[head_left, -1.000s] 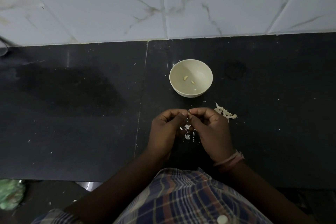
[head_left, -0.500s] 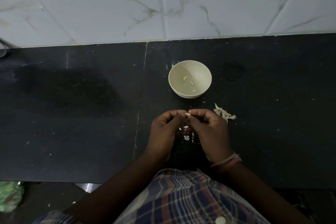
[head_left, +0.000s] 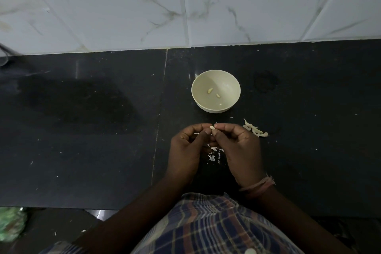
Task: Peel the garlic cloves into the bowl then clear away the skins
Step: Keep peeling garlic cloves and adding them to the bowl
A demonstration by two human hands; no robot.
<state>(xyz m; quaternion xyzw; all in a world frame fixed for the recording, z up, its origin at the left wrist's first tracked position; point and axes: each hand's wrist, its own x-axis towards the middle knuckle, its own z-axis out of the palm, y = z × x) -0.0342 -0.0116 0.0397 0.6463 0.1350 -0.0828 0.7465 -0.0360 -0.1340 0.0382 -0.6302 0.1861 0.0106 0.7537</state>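
Fingers (head_left: 206, 131) of both hands curl inward and meet at their tips, pinching one small pale garlic clove (head_left: 212, 128) between them, held just above the dark table (head_left: 103, 130). His left hand (head_left: 188, 148) and right hand (head_left: 240, 150) sit side by side, thumbs nearly touching, close in front of the body. A pinkish thread band (head_left: 257, 185) circles the right wrist.

Just beyond the hands stands a cream bowl (head_left: 224, 80), upright on the table, with two peeled cloves (head_left: 210, 90) lying near its middle and a smaller pale bit lower down inside. To the right of the hands, near the bowl, lies a little heap of unpeeled cloves (head_left: 255, 130). Thin white skins (head_left: 213, 153) are scattered on the table under and between the hands, with tiny flecks spread wider.

Marbled white tiles (head_left: 185, 6) back the table. A plaid shirt (head_left: 216, 225) fills the lower edge, and something green and blurry (head_left: 10, 222) sits at the bottom left.
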